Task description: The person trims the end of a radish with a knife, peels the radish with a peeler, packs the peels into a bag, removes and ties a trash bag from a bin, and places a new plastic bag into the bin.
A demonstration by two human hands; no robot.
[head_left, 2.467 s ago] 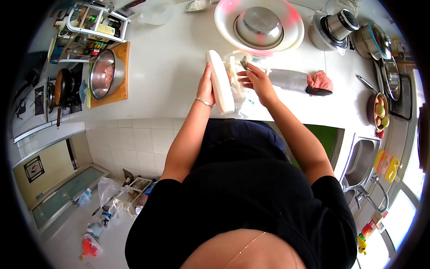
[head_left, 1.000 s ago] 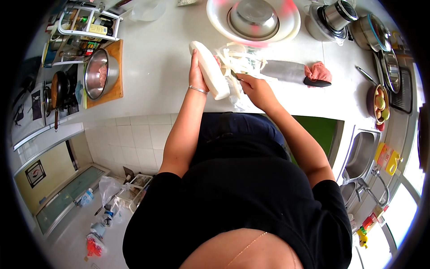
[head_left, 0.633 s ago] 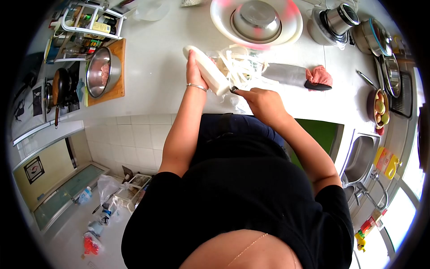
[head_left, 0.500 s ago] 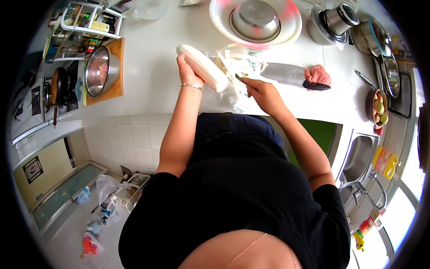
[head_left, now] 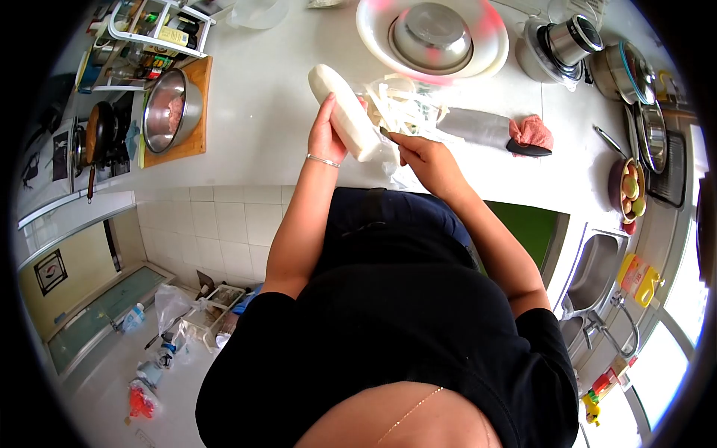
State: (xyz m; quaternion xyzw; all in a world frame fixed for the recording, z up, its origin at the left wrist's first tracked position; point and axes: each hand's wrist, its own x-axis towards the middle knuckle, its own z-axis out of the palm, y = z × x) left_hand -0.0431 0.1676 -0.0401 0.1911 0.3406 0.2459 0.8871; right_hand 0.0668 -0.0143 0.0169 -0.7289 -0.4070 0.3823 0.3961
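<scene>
A long white peeled vegetable (head_left: 345, 113) slants over the counter's front part, and my left hand (head_left: 326, 137) is wrapped round its left side. Just right of its lower end, my right hand (head_left: 427, 159) is closed on a small dark tool (head_left: 386, 134), perhaps a peeler, whose far end is too small to make out. Pale peel strips (head_left: 407, 108) lie in a heap on a clear plastic bag (head_left: 399, 173) behind and between the hands. A wide cleaver (head_left: 478, 127) lies flat to the right of the heap, its black handle beside a pink cloth (head_left: 532, 133).
A large white basin (head_left: 371, 41) holding a metal bowl (head_left: 432, 37) stands behind the peel. At left, a steel bowl of meat (head_left: 166, 112) rests on a wooden board (head_left: 200, 112). To the right are pots (head_left: 624, 71), a fruit bowl (head_left: 617, 179) and a sink (head_left: 594, 272).
The vegetable has moved left and tilted compared with the oldest frame, then shifted slightly right and more upright lately. My right hand has moved down and the peel heap has come into clearer view.
</scene>
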